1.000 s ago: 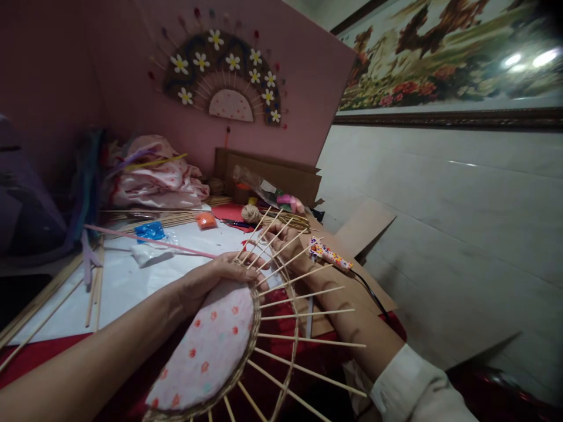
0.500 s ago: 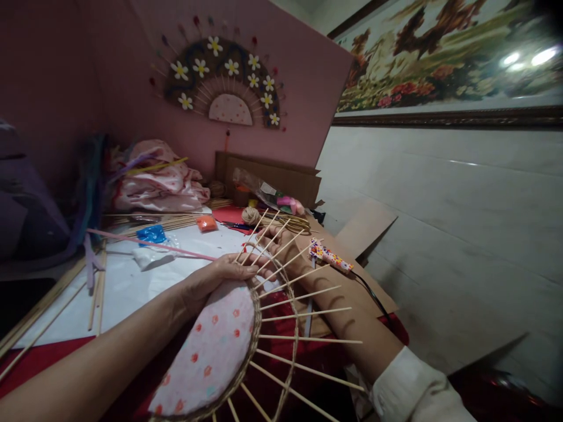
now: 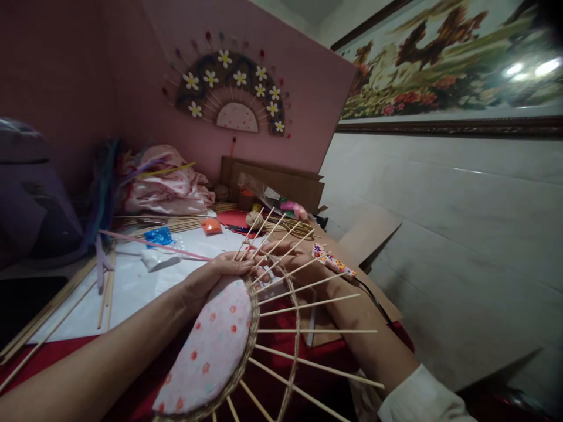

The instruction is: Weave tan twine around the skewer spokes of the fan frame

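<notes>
A half-round fan frame [image 3: 209, 346] lies tilted before me, its base covered in white cloth with red-orange flower prints. Braided twine edges the base, and thin wooden sticks [image 3: 316, 332] radiate from it. A second line of twine [image 3: 297, 319] crosses the sticks partway out. My left hand [image 3: 222, 271] grips the upper end of the frame, thumb on top near the base of the sticks. Behind the upper sticks, my right hand [image 3: 303, 253] has bent fingers at the twine; the sticks partly cover them.
A flower-patterned glue gun [image 3: 332, 262] with a black cord lies right on cardboard. Behind are a twine ball [image 3: 254, 220], orange packet [image 3: 212, 227], blue packet [image 3: 158, 236] and crumpled pink cloth [image 3: 169, 181]. Loose sticks lie left. A finished flowered fan [image 3: 237, 116] hangs on the pink board.
The view has shifted slightly, so the background sits a little right and lower. My right hand has moved slightly at the twine among the upper sticks. My left hand keeps its hold.
</notes>
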`<state>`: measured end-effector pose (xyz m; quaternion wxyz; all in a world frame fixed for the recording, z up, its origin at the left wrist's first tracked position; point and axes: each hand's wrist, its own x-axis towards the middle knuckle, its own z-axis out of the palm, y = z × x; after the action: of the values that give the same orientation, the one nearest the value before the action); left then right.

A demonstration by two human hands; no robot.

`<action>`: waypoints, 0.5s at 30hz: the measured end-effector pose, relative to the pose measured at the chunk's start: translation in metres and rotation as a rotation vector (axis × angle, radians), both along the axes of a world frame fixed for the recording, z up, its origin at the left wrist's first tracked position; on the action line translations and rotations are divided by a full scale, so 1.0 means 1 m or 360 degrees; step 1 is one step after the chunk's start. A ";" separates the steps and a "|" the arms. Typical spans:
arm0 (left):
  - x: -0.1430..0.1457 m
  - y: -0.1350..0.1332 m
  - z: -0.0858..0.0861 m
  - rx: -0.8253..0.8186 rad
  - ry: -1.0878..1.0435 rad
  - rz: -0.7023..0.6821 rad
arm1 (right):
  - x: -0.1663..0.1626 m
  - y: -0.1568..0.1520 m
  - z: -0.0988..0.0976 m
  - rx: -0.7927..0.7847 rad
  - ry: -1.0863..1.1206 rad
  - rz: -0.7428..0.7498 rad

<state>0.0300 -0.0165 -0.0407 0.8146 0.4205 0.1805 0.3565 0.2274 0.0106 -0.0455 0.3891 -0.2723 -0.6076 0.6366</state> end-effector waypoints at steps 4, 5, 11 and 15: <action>-0.002 0.002 -0.003 0.0005 0.0039 0.0053 | -0.001 0.008 -0.008 -0.0001 0.0104 -0.0040; -0.002 0.002 -0.002 -0.0001 0.0042 0.0060 | -0.002 0.009 -0.008 0.0005 0.0137 -0.0070; -0.001 0.000 0.000 -0.0002 0.0040 0.0053 | 0.001 0.006 -0.004 0.0027 0.0126 -0.0066; -0.002 0.001 -0.002 -0.0026 0.0066 0.0079 | 0.003 0.010 -0.005 0.0069 0.0107 -0.0025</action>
<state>0.0282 -0.0152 -0.0429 0.8050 0.4166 0.2105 0.3662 0.2308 0.0207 -0.0505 0.4202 -0.2470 -0.6055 0.6291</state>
